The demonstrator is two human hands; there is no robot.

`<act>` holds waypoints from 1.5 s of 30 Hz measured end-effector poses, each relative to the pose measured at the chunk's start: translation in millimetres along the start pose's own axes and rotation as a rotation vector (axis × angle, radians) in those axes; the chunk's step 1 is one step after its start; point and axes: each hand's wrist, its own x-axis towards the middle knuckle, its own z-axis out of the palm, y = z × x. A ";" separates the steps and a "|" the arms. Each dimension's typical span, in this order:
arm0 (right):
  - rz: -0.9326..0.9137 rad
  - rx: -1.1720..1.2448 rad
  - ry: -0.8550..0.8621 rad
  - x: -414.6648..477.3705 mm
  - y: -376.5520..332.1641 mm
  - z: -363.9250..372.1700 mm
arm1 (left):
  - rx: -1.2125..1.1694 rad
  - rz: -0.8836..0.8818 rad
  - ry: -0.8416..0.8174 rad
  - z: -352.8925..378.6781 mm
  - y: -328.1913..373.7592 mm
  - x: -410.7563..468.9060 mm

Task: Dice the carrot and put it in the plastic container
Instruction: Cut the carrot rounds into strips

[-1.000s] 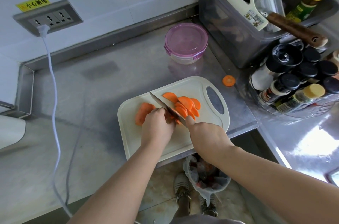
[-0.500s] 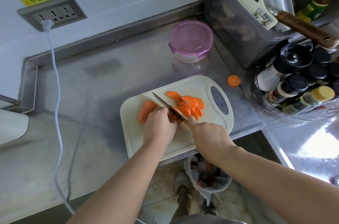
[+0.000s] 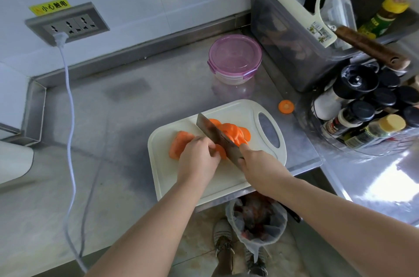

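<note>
A cream cutting board (image 3: 229, 177) lies at the counter's front edge. On it my left hand (image 3: 197, 159) holds down the uncut carrot piece (image 3: 180, 144) with curled fingers. My right hand (image 3: 258, 165) grips the handle of a cleaver (image 3: 217, 136), whose blade stands tilted just right of my left fingers. Several carrot slices (image 3: 235, 132) are piled to the right of the blade. The plastic container (image 3: 234, 59), clear with a purple lid clipped on, stands behind the board.
One stray carrot slice (image 3: 286, 106) lies on the steel counter (image 3: 127, 104) right of the board. A rack of spice bottles (image 3: 367, 106) and a grey bin (image 3: 294, 34) crowd the right. A white cable (image 3: 68, 100) hangs from the wall socket (image 3: 68, 24). A lined waste bin (image 3: 257, 220) sits on the floor.
The cleaver blade has lifted and tilted, showing its flat side. Both hands stay in the same spot on the board.
</note>
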 end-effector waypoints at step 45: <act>0.033 0.117 0.302 -18.0 54.6 -60.0 | -0.102 0.395 -0.216 -60.9 -7.4 34.9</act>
